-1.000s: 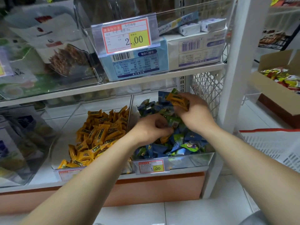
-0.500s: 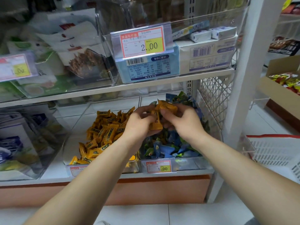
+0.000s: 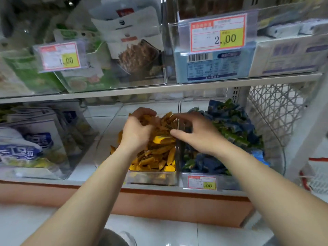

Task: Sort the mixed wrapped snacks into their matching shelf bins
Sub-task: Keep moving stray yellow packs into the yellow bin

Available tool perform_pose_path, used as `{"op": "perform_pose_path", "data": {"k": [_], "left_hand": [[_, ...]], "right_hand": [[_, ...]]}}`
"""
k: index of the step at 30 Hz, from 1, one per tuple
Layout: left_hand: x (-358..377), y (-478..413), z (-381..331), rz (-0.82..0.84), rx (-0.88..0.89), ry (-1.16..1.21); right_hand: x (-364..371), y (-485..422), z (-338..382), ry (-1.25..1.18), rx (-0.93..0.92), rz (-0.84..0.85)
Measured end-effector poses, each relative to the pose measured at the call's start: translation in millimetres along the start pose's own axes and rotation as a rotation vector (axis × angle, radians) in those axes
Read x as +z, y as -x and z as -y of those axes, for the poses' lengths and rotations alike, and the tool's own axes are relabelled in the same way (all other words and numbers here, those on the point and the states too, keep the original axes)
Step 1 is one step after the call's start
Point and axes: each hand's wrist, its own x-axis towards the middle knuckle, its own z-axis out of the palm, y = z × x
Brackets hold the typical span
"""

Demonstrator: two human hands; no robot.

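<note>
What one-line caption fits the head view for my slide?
Both hands, left hand and right hand, over the orange snacks bin beside the blue snacks bin.

Even indoor light, motion blur thruout, wide-angle bend at edges, soft shadows.

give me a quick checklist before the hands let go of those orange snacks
1. Left hand over the orange snack bin: ok, it sits above the orange pile.
2. Right hand clear of the blue side: not ok, it straddles the clear divider next to the blue snack bin.
3. Left hand holds orange wrappers only: cannot tell, the curled fingers hide the contents.
4. Right hand empty: cannot tell, fingers are spread but the palm faces down.
5. Orange strays left in the blue snacks: cannot tell, none visible but the right hand covers part of the pile.
</note>
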Motion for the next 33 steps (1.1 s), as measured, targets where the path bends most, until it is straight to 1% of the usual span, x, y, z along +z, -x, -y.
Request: {"op": "perform_pose_path", "data": {"k": [3,4,7,8,9,10,11,12,14,15,17,20,22,24,26,28,31,33], "left_hand": [[-10,-16,21,-0.018,0.064,-0.127],[-10,-19,26,0.010,0.078,-0.200],[-7,-22,35,0.193,0.049,-0.432],[-4,-21,35,0.219,0.058,-0.522],[-2,-19,34,0.206,0.094,-0.585],[1,-15,30,0.174,0.147,-0.598],[5,-11,25,0.154,0.201,-0.561],[9,-5,21,0.171,0.238,-0.498],[20,8,14,0.311,0.238,-0.408],[25,15,12,0.385,0.227,-0.402],[31,22,13,0.451,0.225,-0.400],[30,22,16,0.451,0.194,-0.384],[28,20,16,0.453,0.183,-0.381],[28,20,14,0.387,0.244,-0.409],[30,20,6,0.268,0.331,-0.428],[33,21,-4,0.216,0.390,-0.383],[39,28,-17,0.253,0.438,-0.204],[38,28,-21,0.217,0.452,-0.142]], "right_hand": [[-17,-1,-28,-0.017,0.107,-0.083],[-19,0,-37,0.023,0.123,-0.086],[-18,2,-49,0.158,0.122,-0.051],[-18,2,-50,0.203,0.107,-0.038],[-19,2,-50,0.258,0.096,-0.009],[-19,3,-50,0.320,0.092,0.051],[-19,3,-49,0.370,0.100,0.145],[-17,4,-48,0.389,0.121,0.258],[-12,6,-45,0.379,0.182,0.443],[-9,6,-44,0.390,0.202,0.480],[-5,3,-41,0.421,0.216,0.471],[-10,1,-38,0.438,0.194,0.425],[-21,3,-40,0.428,0.174,0.320],[-36,7,-39,0.296,0.158,0.158],[-48,9,-33,0.106,0.120,0.007],[-52,12,-21,-0.103,0.072,-0.099],[-46,16,-3,-0.463,0.049,-0.189],[-44,18,3,-0.620,0.082,-0.191]]}}
